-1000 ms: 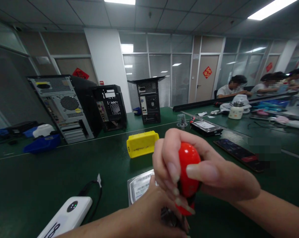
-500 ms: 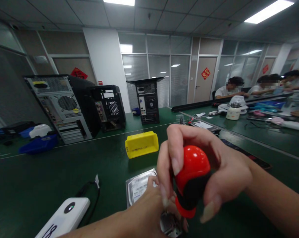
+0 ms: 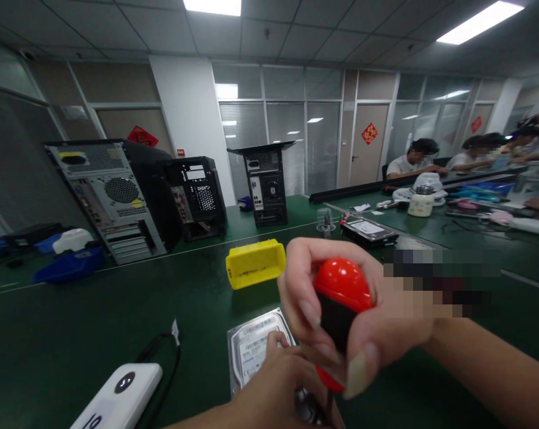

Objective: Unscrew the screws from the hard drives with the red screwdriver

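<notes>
Clenched around a bulbous red-and-black screwdriver handle (image 3: 341,275), the right hand (image 3: 379,329) sits at five o'clock; the handle's orientation has just shifted, suggesting turning is underway. Left hand (image 3: 284,376) overlies a silver rectangular metal hard drive (image 3: 250,348), six o'clock; its grip is indeterminate.

Office-type rm, kitted like electronics workshop: PC towers (image 3: 117,202) on long green desk (image 3: 198,292), hard drive (image 3: 247,351) + screwdriver (image 3: 343,278), glass partitions (image 3: 285,143) w/ blinds, ceiling light panels (image 3: 480,22), ppl (image 3: 401,166) seated at R.
</notes>
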Available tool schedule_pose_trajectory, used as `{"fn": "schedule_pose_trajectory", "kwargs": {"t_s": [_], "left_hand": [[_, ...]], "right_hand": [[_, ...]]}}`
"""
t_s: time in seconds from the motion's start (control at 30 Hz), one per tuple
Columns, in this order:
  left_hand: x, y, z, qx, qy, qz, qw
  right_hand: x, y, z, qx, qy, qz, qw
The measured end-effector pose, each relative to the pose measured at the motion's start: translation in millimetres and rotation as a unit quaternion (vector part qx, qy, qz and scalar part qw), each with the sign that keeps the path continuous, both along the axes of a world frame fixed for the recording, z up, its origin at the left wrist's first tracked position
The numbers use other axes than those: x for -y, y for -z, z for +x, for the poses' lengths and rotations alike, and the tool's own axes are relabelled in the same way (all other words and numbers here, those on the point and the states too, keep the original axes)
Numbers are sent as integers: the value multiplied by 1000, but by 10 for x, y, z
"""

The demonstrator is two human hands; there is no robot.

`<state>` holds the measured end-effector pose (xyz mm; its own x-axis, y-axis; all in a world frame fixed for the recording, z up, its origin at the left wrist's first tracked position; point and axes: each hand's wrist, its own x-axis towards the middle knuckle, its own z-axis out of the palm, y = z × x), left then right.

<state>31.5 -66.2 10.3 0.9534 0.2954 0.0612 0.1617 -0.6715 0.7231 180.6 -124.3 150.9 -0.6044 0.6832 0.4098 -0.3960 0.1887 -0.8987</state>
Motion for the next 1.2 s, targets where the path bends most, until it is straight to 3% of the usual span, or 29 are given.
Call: {"fn": "schedule_pose_trajectory", "kwargs": {"t_s": [0.43, 0.7, 0.93, 1.07, 1.2], "left_hand": [[0, 180, -43, 11, 2, -72, 997], [12, 139, -17, 7, -4, -36, 999], [71, 14, -30, 36, -119, -3, 992], [101, -99, -63, 12, -93, -4, 996], [97, -115, -57, -3, -63, -11, 998]], "right_hand": [[103, -24, -37, 40, 3, -34, 999], [163, -114, -24, 76, -7, -39, 996], [103, -66, -65, 40, -48, -22, 998], [55, 11, -109, -5, -53, -48, 997], [39, 52, -99, -21, -59, -39, 997]]}}
